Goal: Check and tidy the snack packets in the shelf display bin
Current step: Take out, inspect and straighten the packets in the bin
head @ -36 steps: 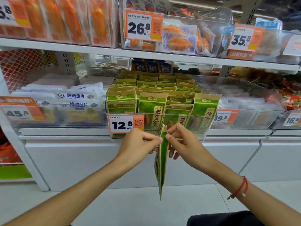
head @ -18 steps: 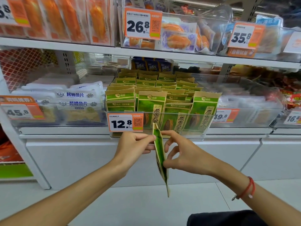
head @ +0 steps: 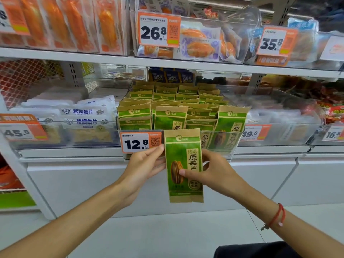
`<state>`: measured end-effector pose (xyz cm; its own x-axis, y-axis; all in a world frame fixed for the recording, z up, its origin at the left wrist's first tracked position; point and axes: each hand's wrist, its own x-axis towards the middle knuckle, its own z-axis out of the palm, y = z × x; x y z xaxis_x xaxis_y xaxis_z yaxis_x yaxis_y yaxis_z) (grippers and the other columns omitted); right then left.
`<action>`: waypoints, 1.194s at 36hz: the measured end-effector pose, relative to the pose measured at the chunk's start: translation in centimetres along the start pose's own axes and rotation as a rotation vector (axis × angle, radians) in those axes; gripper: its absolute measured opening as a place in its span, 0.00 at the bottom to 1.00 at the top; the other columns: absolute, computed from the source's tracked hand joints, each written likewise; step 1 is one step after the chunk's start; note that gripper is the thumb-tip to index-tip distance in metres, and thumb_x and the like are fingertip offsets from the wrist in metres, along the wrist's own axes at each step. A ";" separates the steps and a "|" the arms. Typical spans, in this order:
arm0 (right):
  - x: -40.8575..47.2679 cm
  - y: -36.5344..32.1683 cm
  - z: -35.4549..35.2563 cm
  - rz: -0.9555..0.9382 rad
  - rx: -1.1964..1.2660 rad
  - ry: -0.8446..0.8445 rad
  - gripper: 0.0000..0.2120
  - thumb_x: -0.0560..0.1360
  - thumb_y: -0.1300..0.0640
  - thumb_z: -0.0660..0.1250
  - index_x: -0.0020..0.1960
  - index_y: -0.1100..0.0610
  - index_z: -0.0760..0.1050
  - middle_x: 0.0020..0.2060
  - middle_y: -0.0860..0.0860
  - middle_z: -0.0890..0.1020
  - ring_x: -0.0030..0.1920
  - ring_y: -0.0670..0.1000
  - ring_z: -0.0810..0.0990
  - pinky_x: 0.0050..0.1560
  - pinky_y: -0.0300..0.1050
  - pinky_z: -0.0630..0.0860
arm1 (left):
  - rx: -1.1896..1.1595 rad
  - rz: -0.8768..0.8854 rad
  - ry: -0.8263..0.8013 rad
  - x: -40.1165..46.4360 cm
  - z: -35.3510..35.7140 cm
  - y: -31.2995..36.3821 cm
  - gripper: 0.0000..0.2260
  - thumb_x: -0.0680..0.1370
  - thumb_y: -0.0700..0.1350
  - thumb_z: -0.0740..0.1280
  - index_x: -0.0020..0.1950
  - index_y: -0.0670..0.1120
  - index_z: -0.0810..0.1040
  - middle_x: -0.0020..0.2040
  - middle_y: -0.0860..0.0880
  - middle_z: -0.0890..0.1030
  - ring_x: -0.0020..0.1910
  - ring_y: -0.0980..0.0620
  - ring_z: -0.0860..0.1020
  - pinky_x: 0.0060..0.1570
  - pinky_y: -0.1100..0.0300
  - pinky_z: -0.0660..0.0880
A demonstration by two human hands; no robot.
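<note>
Both hands, left (head: 143, 165) and right (head: 214, 171), pinch one upright green packet (head: 183, 165) by its side edges, just below the bin (head: 230, 146)

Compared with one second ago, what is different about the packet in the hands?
The green sunflower seed packet was turned from edge-on to front face toward the camera. The right hand shifted its grip lower, thumb on the front; the left hand holds the left edge. The display bin stayed as it was.
</note>
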<state>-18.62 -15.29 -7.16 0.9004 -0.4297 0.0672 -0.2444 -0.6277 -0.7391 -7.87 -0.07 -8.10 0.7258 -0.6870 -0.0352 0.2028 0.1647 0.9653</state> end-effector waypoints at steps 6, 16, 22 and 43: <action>0.4 0.2 0.4 -0.055 -0.002 0.022 0.17 0.70 0.45 0.74 0.56 0.48 0.78 0.47 0.42 0.83 0.47 0.42 0.81 0.45 0.40 0.79 | 0.177 0.112 0.010 0.0 0.0 0.1 0.11 0.75 0.45 0.71 0.54 0.58 0.78 0.45 0.61 0.85 0.47 0.65 0.82 0.40 0.69 0.78; 1.0 -0.1 -0.6 -0.057 0.081 0.312 0.13 0.75 0.45 0.68 0.38 0.53 0.75 0.35 0.49 0.81 0.36 0.49 0.79 0.38 0.52 0.78 | 0.190 0.037 0.017 0.2 -0.4 0.2 0.11 0.74 0.43 0.73 0.56 0.50 0.81 0.47 0.55 0.86 0.46 0.59 0.84 0.39 0.66 0.80; 0.8 0.0 -0.3 -0.127 0.122 0.325 0.10 0.76 0.53 0.69 0.37 0.53 0.75 0.30 0.51 0.82 0.27 0.43 0.79 0.25 0.32 0.70 | 0.192 0.013 -0.016 0.1 -0.5 0.0 0.08 0.75 0.42 0.72 0.52 0.52 0.81 0.46 0.54 0.86 0.45 0.60 0.84 0.37 0.66 0.79; -0.2 -1.0 -0.7 0.022 0.053 -0.020 0.13 0.66 0.57 0.80 0.41 0.53 0.76 0.34 0.48 0.84 0.32 0.40 0.81 0.33 0.39 0.76 | 0.052 -0.046 0.129 0.8 -2.0 -0.1 0.13 0.77 0.42 0.69 0.62 0.45 0.78 0.54 0.47 0.85 0.52 0.55 0.83 0.40 0.65 0.81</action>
<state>-18.79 -15.09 -6.00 0.9023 -0.4295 0.0371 -0.2456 -0.5830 -0.7745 -6.01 0.79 -8.73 0.7959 -0.5956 -0.1091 0.2053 0.0959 0.9740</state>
